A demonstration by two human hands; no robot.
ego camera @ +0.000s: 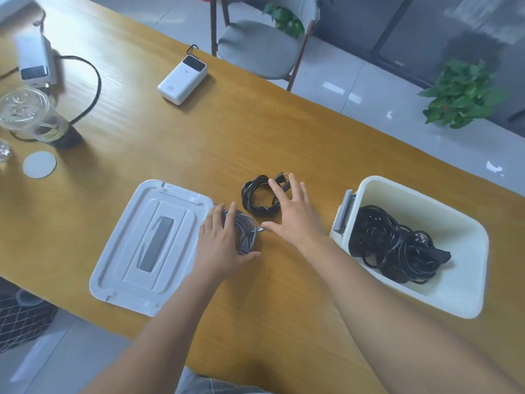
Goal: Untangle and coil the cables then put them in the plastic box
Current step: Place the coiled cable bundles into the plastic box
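Left hand (224, 245): fingers curled round a coiled grey cable (246, 233) on the table (255, 132).
Right hand (295, 214): fingers spread wide — over a coiled black cable (255, 196).
Plastic box (460, 294): black cables (395, 245) inside — lid (127, 251) lies apart.

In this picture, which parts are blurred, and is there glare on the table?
Head view: the white device and plastic cup at far left are smeared by blur; the coiled black cable and both hands stay fairly sharp; pale window glare washes the wooden table at upper left; wide-angle bending slants the table edges.

Lid (147, 245) left, plastic box (454, 291) right, two coiled cables (257, 196) between; cable bundle (395, 245) in box.
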